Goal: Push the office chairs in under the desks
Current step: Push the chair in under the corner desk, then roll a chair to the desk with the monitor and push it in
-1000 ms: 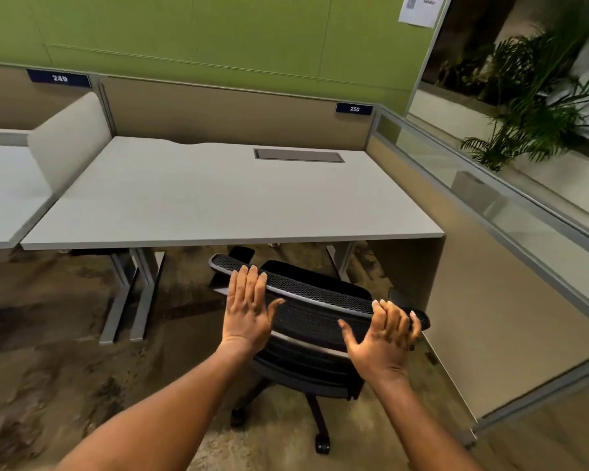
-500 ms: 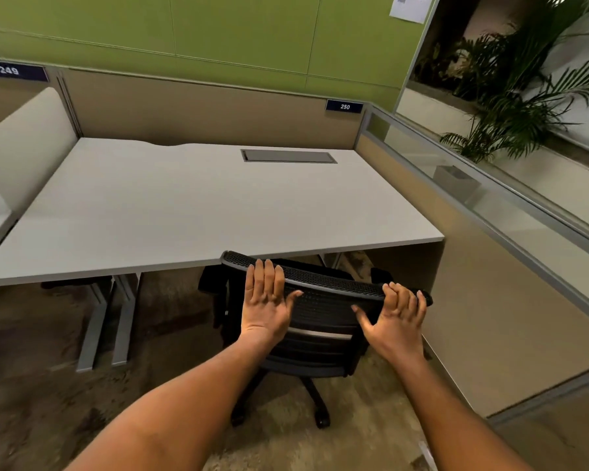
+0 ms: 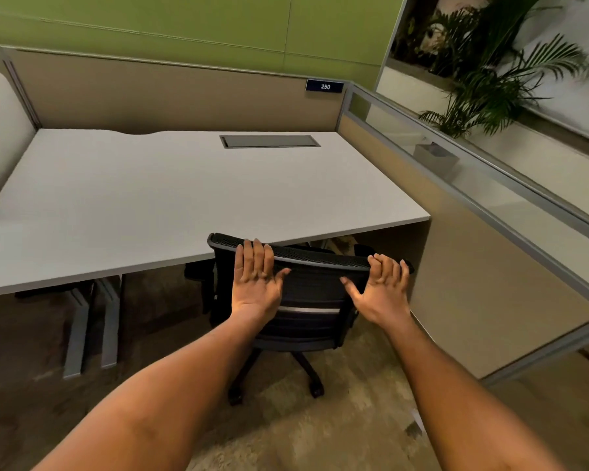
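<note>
A black mesh office chair stands at the front edge of the white desk, toward its right end. The top rim of its backrest meets the desk edge, and its seat is hidden under the desktop. My left hand lies flat on the left part of the backrest, fingers straight and reaching the top rim. My right hand presses flat on the backrest's right end, fingers bent slightly over the rim. Neither hand wraps around the chair. The wheeled base shows on the carpet below.
A tan partition with a glass top closes the desk's right side, close to the chair. Grey desk legs stand at the left. A cable hatch sits in the desktop. A plant grows beyond the partition.
The chair has rolled forward toward the desk with both hands on its backrest; its seat has gone under the desktop. The view has moved closer and to the right.
</note>
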Motion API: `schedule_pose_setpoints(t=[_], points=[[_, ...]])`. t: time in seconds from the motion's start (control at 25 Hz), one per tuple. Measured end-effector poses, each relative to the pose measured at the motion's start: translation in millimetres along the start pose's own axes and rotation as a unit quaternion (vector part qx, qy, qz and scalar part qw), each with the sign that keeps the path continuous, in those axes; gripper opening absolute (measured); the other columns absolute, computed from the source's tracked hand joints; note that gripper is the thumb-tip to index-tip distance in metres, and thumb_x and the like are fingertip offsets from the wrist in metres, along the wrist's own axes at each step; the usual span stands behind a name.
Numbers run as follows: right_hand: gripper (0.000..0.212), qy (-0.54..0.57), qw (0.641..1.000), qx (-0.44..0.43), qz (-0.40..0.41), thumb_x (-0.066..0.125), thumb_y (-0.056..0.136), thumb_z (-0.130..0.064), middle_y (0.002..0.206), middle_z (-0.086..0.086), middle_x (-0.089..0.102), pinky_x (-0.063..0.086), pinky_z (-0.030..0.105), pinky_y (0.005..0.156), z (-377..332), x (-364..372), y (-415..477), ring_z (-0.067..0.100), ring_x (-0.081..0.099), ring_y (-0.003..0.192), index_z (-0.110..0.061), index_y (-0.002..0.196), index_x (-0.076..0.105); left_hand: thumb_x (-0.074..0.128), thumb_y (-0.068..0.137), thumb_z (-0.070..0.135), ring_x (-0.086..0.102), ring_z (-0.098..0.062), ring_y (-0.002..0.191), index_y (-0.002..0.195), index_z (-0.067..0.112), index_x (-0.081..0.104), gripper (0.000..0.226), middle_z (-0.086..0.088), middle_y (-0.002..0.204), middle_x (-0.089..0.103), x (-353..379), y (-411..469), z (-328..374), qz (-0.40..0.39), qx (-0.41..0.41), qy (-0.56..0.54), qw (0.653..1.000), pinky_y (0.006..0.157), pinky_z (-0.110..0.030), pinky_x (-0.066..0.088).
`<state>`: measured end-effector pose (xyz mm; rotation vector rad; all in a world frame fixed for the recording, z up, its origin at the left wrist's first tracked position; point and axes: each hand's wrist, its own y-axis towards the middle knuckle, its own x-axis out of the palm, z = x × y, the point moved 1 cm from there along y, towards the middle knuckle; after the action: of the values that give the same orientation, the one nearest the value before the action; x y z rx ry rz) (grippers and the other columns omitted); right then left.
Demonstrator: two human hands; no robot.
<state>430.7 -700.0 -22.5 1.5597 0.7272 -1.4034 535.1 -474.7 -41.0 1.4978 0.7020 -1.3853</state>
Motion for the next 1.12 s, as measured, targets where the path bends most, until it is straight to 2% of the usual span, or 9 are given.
schedule_pose_setpoints(t=[0.08, 0.2, 0.28, 0.4, 0.56, 0.68, 0.84, 1.0, 1.12], points=[[0.092, -0.005, 0.999, 0.007, -0.037, 0.022, 0.083, -0.081, 0.149, 0.008, 0.023, -0.006, 0.049, 0.118, 0.2, -4.6, 2.4, 0.025, 0.011, 0.143, -0.013, 0.145, 0.023, 0.011, 0.097, 0.052, -0.027, -0.028, 0.141, 0.149, 0.011, -0.005, 0.069, -0.012, 0.158, -0.014, -2.0, -0.8, -3.0, -0.008, 0.014, -0.013, 1.0, 0.111, -0.041, -0.027], [0.1, -0.027, 0.995, 0.008, -0.094, 0.022, 0.081, -0.083, 0.157, 0.011, 0.014, -0.008, 0.051, 0.118, -1.0, -14.9, 6.2, 0.026, 0.002, 0.146, -0.012, 0.151, 0.013, 0.012, 0.098, 0.049, -0.036, -0.025, 0.137, 0.147, 0.014, -0.017, 0.067, -0.009, 0.156, -0.023, -8.7, -1.9, -10.7, -0.028, 0.056, -0.014, 0.998, 0.113, -0.043, -0.023], [0.105, -0.056, 0.989, 0.002, -0.138, 0.026, 0.08, -0.084, 0.16, 0.012, 0.008, -0.008, 0.052, 0.118, -3.4, -22.3, 7.9, 0.027, -0.002, 0.148, -0.011, 0.153, 0.007, 0.012, 0.098, 0.05, -0.032, -0.025, 0.139, 0.147, 0.015, -0.018, 0.067, -0.009, 0.156, -0.022, -16.3, 0.5, -16.8, -0.068, 0.073, -0.022, 0.995, 0.114, -0.042, -0.021], [0.107, -0.09, 0.985, 0.007, -0.149, 0.034, 0.08, -0.082, 0.161, 0.012, 0.009, -0.003, 0.056, 0.118, -14.9, -34.3, -1.7, 0.031, 0.003, 0.148, -0.011, 0.154, 0.006, 0.015, 0.097, 0.054, -0.013, -0.026, 0.146, 0.15, 0.012, -0.006, 0.071, -0.011, 0.159, -0.007, -38.0, 0.6, -25.4, -0.117, 0.079, -0.066, 0.988, 0.118, -0.039, -0.01], [0.096, -0.055, 0.997, 0.001, -0.048, 0.041, 0.089, -0.066, 0.158, 0.019, 0.017, 0.006, 0.055, 0.118, -54.1, -42.3, -43.1, 0.034, 0.013, 0.146, -0.002, 0.152, 0.008, 0.023, 0.097, 0.055, 0.009, -0.029, 0.146, 0.15, 0.006, 0.013, 0.073, -0.016, 0.157, 0.016, -60.0, -49.4, -44.5, -0.042, 0.005, -0.138, 0.989, 0.12, -0.039, 0.007], [0.08, 0.032, 0.998, -0.059, 0.005, 0.048, 0.09, -0.057, 0.145, 0.018, 0.039, 0.017, 0.053, 0.117, -84.1, -39.4, -86.5, 0.033, 0.033, 0.137, -0.002, 0.145, 0.03, 0.026, 0.098, 0.051, 0.015, -0.029, 0.144, 0.148, 0.005, 0.021, 0.068, -0.015, 0.153, 0.026, -55.8, -115.7, -56.6, -0.032, -0.044, -0.144, 0.988, 0.12, -0.039, 0.011], [0.063, 0.085, 0.984, -0.153, -0.021, 0.047, 0.092, -0.054, 0.132, 0.013, 0.05, 0.028, 0.051, 0.112, -99.2, -29.8, -149.1, 0.03, 0.044, 0.125, -0.008, 0.135, 0.044, 0.029, 0.099, 0.047, 0.016, -0.034, 0.143, 0.145, 0.0, 0.027, 0.066, -0.019, 0.15, 0.033, -46.3, -212.4, -51.5, -0.065, -0.106, -0.123, 0.985, 0.119, -0.041, 0.012], [0.064, 0.093, 0.974, -0.202, -0.045, 0.047, 0.09, -0.057, 0.131, 0.013, 0.051, 0.033, 0.052, 0.107, -96.1, -18.5, -203.6, 0.031, 0.046, 0.123, -0.008, 0.133, 0.046, 0.025, 0.095, 0.052, 0.022, -0.036, 0.141, 0.142, -0.003, 0.032, 0.073, -0.022, 0.145, 0.038, -42.6, -297.7, -43.8, -0.077, -0.18, -0.117, 0.974, 0.118, -0.041, 0.015], [0.064, 0.101, 0.963, -0.241, -0.065, 0.046, 0.09, -0.057, 0.13, 0.014, 0.05, 0.036, 0.05, 0.101, -89.6, -19.1, -256.5, 0.032, 0.047, 0.119, -0.008, 0.131, 0.046, 0.021, 0.089, 0.063, 0.035, -0.036, 0.134, 0.137, -0.005, 0.039, 0.085, -0.023, 0.138, 0.046, -53.6, -370.7, -35.9, -0.064, -0.231, -0.139, 0.961, 0.115, -0.04, 0.024]])
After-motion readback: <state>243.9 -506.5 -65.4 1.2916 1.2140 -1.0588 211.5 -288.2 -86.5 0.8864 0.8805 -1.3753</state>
